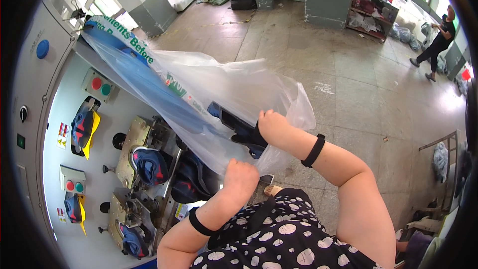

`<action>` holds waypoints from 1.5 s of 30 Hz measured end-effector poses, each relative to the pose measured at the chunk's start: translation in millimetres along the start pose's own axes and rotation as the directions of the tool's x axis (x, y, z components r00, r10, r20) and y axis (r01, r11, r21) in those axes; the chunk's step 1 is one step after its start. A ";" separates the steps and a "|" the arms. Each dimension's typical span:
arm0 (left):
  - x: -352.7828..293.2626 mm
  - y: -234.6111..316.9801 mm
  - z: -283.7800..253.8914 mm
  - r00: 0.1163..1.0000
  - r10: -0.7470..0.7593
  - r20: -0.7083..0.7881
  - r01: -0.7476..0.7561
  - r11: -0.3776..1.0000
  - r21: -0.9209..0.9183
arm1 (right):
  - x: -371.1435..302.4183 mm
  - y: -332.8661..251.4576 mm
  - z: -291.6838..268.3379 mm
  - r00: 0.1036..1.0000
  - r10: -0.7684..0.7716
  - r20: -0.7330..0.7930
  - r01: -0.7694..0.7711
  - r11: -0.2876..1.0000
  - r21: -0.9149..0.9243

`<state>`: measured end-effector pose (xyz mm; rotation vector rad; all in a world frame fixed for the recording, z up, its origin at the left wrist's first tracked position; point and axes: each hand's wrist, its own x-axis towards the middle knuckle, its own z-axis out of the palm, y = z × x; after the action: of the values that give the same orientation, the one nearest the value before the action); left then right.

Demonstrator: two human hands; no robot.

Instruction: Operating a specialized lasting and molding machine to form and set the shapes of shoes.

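Observation:
A large clear plastic bag with green print stretches from the upper left of the machine towards me. Blue and dark material shows through its film. My left hand is closed on the near edge of the bag. A little further off and to the right, my right hand is closed in a fist at the bag's film. A dark blue and black fabric piece that looks like a shoe upper lies against its fingers; I cannot tell whether they pinch it too. Both fingertips are hidden.
A light grey machine at left carries blue shoe uppers on metal fixtures, and red and green buttons. Dark uppers hang beside it. A metal rack stands at right. Far off are a loaded shelf and a person.

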<state>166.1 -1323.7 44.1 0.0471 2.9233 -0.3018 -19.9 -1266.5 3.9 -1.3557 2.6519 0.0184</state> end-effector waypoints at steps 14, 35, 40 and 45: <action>-20.2 2.3 -5.6 0.977 -0.032 -0.212 0.008 0.994 -0.110 | 88.4 -56.6 11.2 0.926 0.058 -0.374 0.065 0.949 0.309; -20.5 9.3 -0.7 0.971 0.049 -0.233 -0.075 0.991 -0.107 | 130.5 -72.1 82.8 0.857 0.291 -0.424 0.247 0.490 0.836; -20.0 -0.9 -1.4 0.972 0.020 -0.233 -0.038 0.997 -0.069 | 88.8 -75.7 35.4 0.894 0.090 -0.438 0.127 0.888 0.442; -25.8 -5.1 -2.5 0.975 -0.022 -0.219 -0.002 0.994 -0.108 | -33.4 -29.5 -38.9 0.833 0.050 -0.550 0.233 0.871 0.432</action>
<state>190.6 -1328.5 52.8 0.0525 3.1554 -0.1478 17.7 -1260.2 49.1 -1.4564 2.6952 -1.1408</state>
